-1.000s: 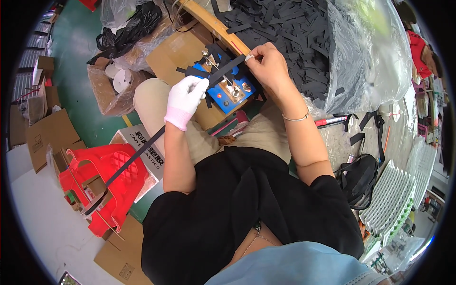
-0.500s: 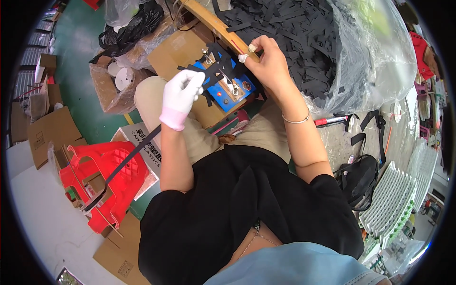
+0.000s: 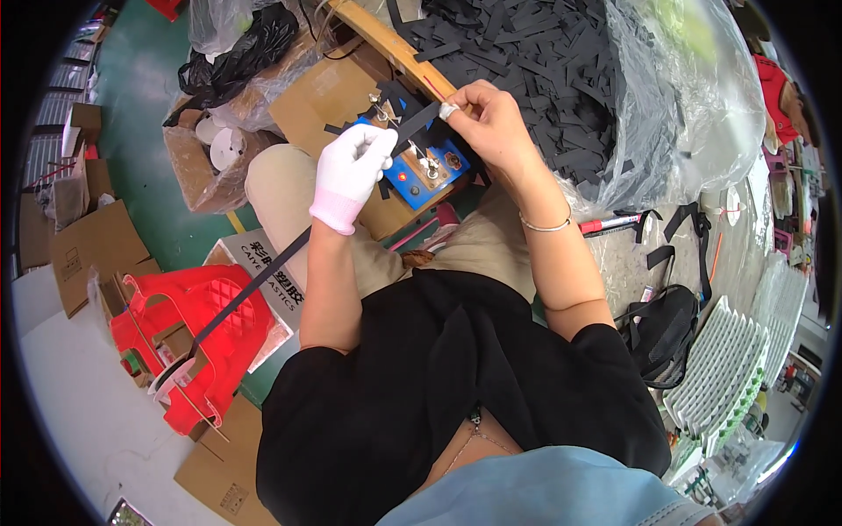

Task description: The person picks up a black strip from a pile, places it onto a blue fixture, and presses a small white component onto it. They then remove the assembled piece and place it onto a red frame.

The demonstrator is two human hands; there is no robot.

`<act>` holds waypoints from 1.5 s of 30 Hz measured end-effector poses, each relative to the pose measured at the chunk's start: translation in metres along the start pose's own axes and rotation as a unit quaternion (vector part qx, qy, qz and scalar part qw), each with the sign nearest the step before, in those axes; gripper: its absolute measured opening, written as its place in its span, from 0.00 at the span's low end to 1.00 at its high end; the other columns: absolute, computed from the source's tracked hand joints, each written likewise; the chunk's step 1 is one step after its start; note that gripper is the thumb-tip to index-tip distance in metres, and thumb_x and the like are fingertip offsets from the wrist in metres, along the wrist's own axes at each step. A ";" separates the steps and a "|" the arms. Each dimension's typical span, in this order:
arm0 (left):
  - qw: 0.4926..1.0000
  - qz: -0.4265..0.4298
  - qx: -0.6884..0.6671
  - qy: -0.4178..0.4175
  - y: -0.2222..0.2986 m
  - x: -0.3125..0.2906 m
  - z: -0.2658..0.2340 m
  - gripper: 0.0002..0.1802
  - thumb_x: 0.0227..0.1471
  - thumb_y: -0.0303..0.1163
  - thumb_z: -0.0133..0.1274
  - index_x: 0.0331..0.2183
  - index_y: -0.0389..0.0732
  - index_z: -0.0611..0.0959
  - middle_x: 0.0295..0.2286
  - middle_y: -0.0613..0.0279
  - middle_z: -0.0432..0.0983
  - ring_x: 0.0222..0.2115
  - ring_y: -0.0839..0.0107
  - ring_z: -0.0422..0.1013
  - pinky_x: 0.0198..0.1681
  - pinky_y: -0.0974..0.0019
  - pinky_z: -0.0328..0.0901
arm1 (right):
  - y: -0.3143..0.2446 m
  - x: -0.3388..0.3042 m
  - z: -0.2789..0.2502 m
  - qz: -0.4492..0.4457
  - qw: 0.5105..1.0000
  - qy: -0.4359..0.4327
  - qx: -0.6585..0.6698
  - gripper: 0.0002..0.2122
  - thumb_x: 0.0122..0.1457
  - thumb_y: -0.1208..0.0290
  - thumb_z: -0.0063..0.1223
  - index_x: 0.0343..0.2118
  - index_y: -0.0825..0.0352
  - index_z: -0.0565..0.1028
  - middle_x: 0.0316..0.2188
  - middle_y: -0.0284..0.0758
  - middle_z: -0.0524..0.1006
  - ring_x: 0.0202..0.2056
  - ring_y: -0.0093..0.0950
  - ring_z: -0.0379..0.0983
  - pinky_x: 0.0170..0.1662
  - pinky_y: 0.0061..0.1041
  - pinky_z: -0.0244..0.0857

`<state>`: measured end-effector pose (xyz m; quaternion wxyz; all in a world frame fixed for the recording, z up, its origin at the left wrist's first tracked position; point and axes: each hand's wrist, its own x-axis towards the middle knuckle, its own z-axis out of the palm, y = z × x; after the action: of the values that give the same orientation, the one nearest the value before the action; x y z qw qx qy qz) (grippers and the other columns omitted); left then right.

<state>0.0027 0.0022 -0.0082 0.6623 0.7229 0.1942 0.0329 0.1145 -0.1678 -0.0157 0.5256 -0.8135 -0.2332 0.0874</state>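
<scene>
Two hands hold a short stretch of black strap taut between them, slantwise above a blue device that sits at the person's knees. The left hand, in a white glove with a pink cuff, has its fingers curled together and clamped on the lower end of the strap. The right hand, bare but for a white wrapping on the thumb, pinches the upper end between its fingertips, just beside a wooden bar. A thin bracelet circles the right wrist.

The device has metal fittings and a red light on top, with loose black pieces lying over its far side and cardboard around it. Beyond the right hand spreads a heap of cut black strips, edged by clear plastic sheeting.

On the person's left, a reel sits on a rod at a red plastic stool; from it a black band runs up to the left forearm, which hides its further course. Farther left, white discs lie in an open carton.
</scene>
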 end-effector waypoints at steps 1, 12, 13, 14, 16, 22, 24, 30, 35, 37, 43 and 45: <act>1.000 -0.013 0.009 -0.004 -0.003 -0.001 -0.004 0.10 0.49 0.35 0.52 0.26 0.38 0.77 0.16 0.70 0.69 0.17 0.86 0.61 0.20 0.80 0.57 | 0.001 0.001 -0.001 0.000 1.000 0.000 0.000 0.08 0.44 0.72 0.55 0.25 0.70 0.76 0.24 0.36 0.71 0.24 0.26 0.69 0.29 0.22 0.63; 0.998 -0.043 0.052 0.012 -0.030 0.004 -0.015 0.10 0.48 0.35 0.53 0.25 0.37 0.78 0.16 0.69 0.71 0.17 0.85 0.62 0.20 0.79 0.57 | 0.008 0.008 0.004 0.036 0.982 0.028 -0.184 0.08 0.45 0.68 0.53 0.24 0.68 0.75 0.25 0.37 0.71 0.27 0.32 0.70 0.32 0.28 0.64; 0.998 -0.041 0.055 0.014 -0.032 0.005 -0.014 0.10 0.48 0.35 0.53 0.25 0.37 0.78 0.16 0.69 0.71 0.17 0.85 0.62 0.20 0.79 0.58 | 0.009 0.008 0.005 0.029 0.980 0.032 -0.192 0.08 0.45 0.68 0.54 0.25 0.69 0.75 0.24 0.36 0.71 0.25 0.28 0.69 0.31 0.25 0.63; 0.997 -0.039 0.059 0.015 -0.033 0.005 -0.014 0.11 0.48 0.36 0.53 0.25 0.37 0.78 0.16 0.69 0.71 0.17 0.84 0.63 0.21 0.79 0.58 | 0.009 0.008 0.005 0.029 0.981 0.031 -0.192 0.08 0.45 0.68 0.54 0.25 0.69 0.75 0.24 0.36 0.71 0.25 0.28 0.69 0.31 0.25 0.63; 0.995 -0.030 0.088 0.024 -0.036 0.005 -0.014 0.11 0.48 0.36 0.53 0.25 0.37 0.78 0.16 0.69 0.71 0.17 0.84 0.63 0.21 0.79 0.58 | 0.009 0.008 0.006 0.022 0.980 0.031 -0.196 0.09 0.45 0.68 0.54 0.25 0.69 0.75 0.24 0.37 0.71 0.24 0.28 0.69 0.30 0.26 0.63; 0.999 -0.033 0.022 0.033 -0.014 -0.007 -0.016 0.10 0.49 0.35 0.53 0.26 0.38 0.77 0.16 0.71 0.70 0.17 0.85 0.62 0.21 0.80 0.57 | -0.004 0.000 0.003 -0.016 0.985 0.080 -0.151 0.06 0.43 0.71 0.56 0.25 0.67 0.75 0.25 0.37 0.70 0.27 0.34 0.70 0.32 0.29 0.64; 1.000 -0.011 -0.009 0.021 -0.001 -0.008 -0.011 0.10 0.49 0.35 0.53 0.26 0.38 0.77 0.17 0.71 0.69 0.17 0.86 0.62 0.20 0.81 0.57 | -0.001 0.001 -0.001 -0.040 0.995 0.043 -0.078 0.07 0.44 0.71 0.57 0.26 0.67 0.75 0.25 0.33 0.69 0.24 0.25 0.66 0.29 0.22 0.61; 1.000 0.007 0.002 0.018 0.000 0.002 0.005 0.10 0.49 0.35 0.53 0.26 0.38 0.77 0.17 0.71 0.69 0.17 0.85 0.62 0.20 0.80 0.57 | -0.010 -0.003 0.002 0.011 0.992 -0.059 0.107 0.08 0.48 0.72 0.56 0.27 0.73 0.75 0.25 0.27 0.67 0.22 0.12 0.58 0.25 0.13 0.54; 1.000 0.005 -0.009 0.012 -0.002 0.004 0.006 0.10 0.49 0.35 0.52 0.26 0.38 0.77 0.16 0.71 0.69 0.16 0.85 0.62 0.20 0.80 0.57 | -0.002 -0.001 -0.001 0.015 0.998 -0.048 0.049 0.07 0.45 0.73 0.55 0.25 0.72 0.76 0.25 0.32 0.69 0.24 0.19 0.64 0.28 0.18 0.59; 1.000 -0.003 0.015 0.002 -0.008 0.003 -0.001 0.10 0.49 0.35 0.53 0.25 0.38 0.77 0.16 0.71 0.69 0.16 0.85 0.62 0.20 0.80 0.57 | 0.000 0.001 -0.001 0.015 0.999 -0.032 0.011 0.08 0.42 0.72 0.56 0.25 0.71 0.76 0.26 0.36 0.70 0.26 0.25 0.69 0.30 0.22 0.63; 0.997 -0.057 0.042 0.007 -0.022 -0.003 -0.017 0.09 0.49 0.35 0.53 0.25 0.39 0.78 0.16 0.71 0.69 0.16 0.86 0.62 0.20 0.80 0.57 | 0.007 0.005 0.001 0.026 0.983 0.045 -0.179 0.08 0.43 0.69 0.52 0.24 0.68 0.76 0.27 0.38 0.70 0.28 0.35 0.71 0.33 0.30 0.65; 0.997 -0.056 0.047 0.011 -0.028 -0.001 -0.018 0.09 0.49 0.35 0.53 0.25 0.39 0.78 0.16 0.71 0.70 0.17 0.85 0.62 0.20 0.80 0.57 | 0.007 0.006 0.003 0.023 0.982 0.044 -0.182 0.08 0.43 0.69 0.52 0.24 0.68 0.76 0.27 0.38 0.70 0.28 0.36 0.71 0.33 0.31 0.65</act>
<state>-0.0103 0.0199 -0.0329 0.6263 0.7406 0.2432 -0.0054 0.1205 -0.1653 -0.0230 0.3762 -0.9039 -0.2027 0.0200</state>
